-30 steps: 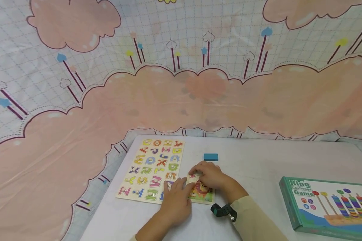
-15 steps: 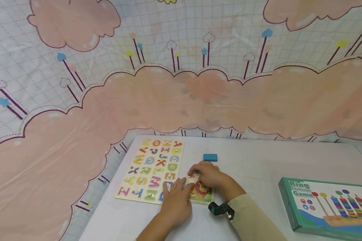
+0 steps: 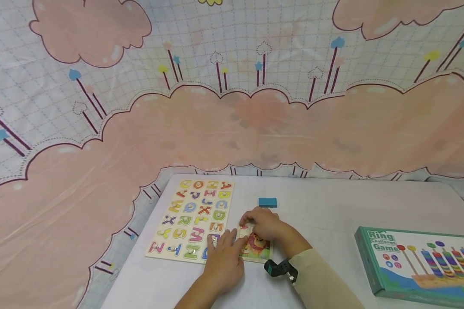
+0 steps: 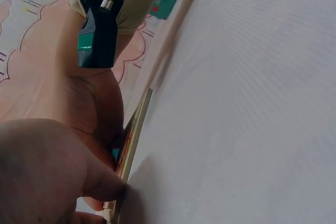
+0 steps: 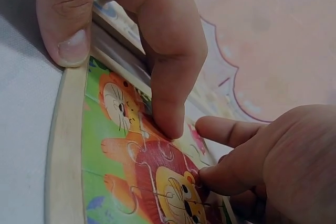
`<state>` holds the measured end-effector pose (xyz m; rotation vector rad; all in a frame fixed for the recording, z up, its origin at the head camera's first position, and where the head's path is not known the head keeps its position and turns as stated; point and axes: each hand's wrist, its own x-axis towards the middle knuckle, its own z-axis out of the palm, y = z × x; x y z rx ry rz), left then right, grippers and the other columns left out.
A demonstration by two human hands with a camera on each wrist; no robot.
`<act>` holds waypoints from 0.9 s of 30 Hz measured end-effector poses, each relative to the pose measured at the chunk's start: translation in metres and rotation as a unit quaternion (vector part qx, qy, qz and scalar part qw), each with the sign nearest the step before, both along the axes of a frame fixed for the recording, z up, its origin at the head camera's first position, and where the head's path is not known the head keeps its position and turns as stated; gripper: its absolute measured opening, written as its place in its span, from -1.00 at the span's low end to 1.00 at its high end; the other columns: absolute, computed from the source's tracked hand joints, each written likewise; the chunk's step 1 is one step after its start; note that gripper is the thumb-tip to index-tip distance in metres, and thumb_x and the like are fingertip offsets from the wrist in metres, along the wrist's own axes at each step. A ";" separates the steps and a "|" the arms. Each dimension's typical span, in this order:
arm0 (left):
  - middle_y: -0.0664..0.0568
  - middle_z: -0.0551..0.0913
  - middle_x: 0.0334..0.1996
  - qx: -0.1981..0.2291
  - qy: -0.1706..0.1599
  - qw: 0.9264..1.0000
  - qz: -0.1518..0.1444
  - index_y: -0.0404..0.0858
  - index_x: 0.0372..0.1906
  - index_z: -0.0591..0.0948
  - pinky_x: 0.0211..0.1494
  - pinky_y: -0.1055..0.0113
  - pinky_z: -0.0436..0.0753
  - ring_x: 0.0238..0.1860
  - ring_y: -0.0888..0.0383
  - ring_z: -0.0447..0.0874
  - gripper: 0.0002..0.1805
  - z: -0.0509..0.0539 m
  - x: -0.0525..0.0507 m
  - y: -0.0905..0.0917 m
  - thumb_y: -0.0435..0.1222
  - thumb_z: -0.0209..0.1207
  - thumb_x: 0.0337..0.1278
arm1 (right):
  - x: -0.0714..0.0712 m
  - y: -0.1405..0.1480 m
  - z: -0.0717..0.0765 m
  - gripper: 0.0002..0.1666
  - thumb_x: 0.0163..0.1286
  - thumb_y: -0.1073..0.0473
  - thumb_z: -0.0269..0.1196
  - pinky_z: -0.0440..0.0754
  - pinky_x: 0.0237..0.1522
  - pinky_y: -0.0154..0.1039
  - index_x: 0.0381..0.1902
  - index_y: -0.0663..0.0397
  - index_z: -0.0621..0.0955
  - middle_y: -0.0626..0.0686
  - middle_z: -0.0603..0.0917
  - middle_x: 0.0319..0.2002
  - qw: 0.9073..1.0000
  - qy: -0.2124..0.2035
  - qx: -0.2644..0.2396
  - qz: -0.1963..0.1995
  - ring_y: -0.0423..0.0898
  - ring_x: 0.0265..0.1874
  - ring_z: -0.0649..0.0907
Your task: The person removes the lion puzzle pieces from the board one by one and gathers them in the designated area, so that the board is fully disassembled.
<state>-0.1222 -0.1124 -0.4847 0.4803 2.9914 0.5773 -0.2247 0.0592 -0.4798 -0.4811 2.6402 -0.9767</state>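
A lion jigsaw puzzle (image 3: 261,249) in a wooden tray lies on the table between both hands. At its near left corner, my left hand (image 3: 225,259) grips it, thumb against the tray edge. One bent left finger (image 5: 170,114) presses on the picture in the right wrist view. My right hand (image 3: 264,223) covers the upper part, its fingers curled at the far left corner. Two of its fingertips stand on either side of a jigsaw piece with a pink print (image 5: 197,141). The palm hides how far that piece sits down.
A wooden alphabet board (image 3: 189,221) with letter pieces lies directly left of the puzzle. Beyond the right hand is a small blue block (image 3: 267,202). A green ring game box (image 3: 417,262) stands at the right. The white table (image 3: 321,210) meets a patterned cloth backdrop (image 3: 270,128).
The whole scene has shifted slightly left in the head view. Both hands keep nearly the same place on the puzzle.
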 end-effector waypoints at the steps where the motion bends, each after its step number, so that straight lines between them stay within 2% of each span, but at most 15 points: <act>1: -0.24 0.39 0.55 0.001 0.002 1.000 0.000 -0.10 0.42 0.61 0.50 -0.62 -0.17 0.60 -0.30 0.22 -0.43 0.000 0.000 0.000 -0.36 0.17 0.30 | 0.000 -0.001 0.000 -0.50 0.25 0.48 0.30 0.35 0.23 0.25 -0.12 -0.31 0.77 -0.12 0.68 0.00 1.000 0.000 0.000 -0.001 0.00 0.10 0.53; 7: -0.23 0.39 0.56 0.012 -0.001 1.000 0.000 -0.12 0.41 0.62 0.52 -0.60 -0.20 0.61 -0.31 0.20 -0.45 -0.001 0.000 -0.001 -0.35 0.17 0.33 | 0.004 -0.004 0.000 -0.51 0.27 0.47 0.28 0.34 0.22 0.24 -0.15 -0.32 0.75 -0.13 0.70 -0.02 1.000 0.001 0.001 -0.013 -0.01 0.06 0.52; 13: -0.22 0.37 0.57 0.004 -0.008 1.000 0.000 -0.10 0.42 0.60 0.54 -0.58 -0.19 0.62 -0.28 0.20 -0.44 0.002 0.002 -0.001 -0.35 0.16 0.33 | 0.004 -0.007 -0.004 -0.51 0.25 0.49 0.29 0.35 0.21 0.23 -0.19 -0.32 0.71 -0.14 0.71 -0.04 1.000 0.001 -0.009 -0.027 -0.01 0.05 0.54; 20: -0.22 0.37 0.58 0.002 -0.007 1.000 -0.002 -0.08 0.44 0.60 0.54 -0.57 -0.18 0.62 -0.28 0.21 -0.43 0.003 0.002 -0.002 -0.35 0.16 0.33 | 0.004 -0.008 -0.003 -0.53 0.22 0.50 0.31 0.32 0.18 0.21 -0.20 -0.26 0.71 -0.23 0.74 -0.18 0.999 0.001 -0.040 -0.024 -0.05 -0.03 0.56; 27: -0.21 0.33 0.60 0.010 -0.023 1.000 -0.002 -0.11 0.45 0.59 0.54 -0.56 -0.23 0.64 -0.29 0.15 -0.45 0.003 0.001 -0.004 -0.32 0.15 0.38 | 0.004 -0.005 -0.001 -0.70 0.32 0.35 0.35 0.32 0.16 0.20 -0.20 -0.26 0.70 -0.23 0.68 -0.27 0.999 0.003 -0.045 -0.013 -0.10 -0.13 0.56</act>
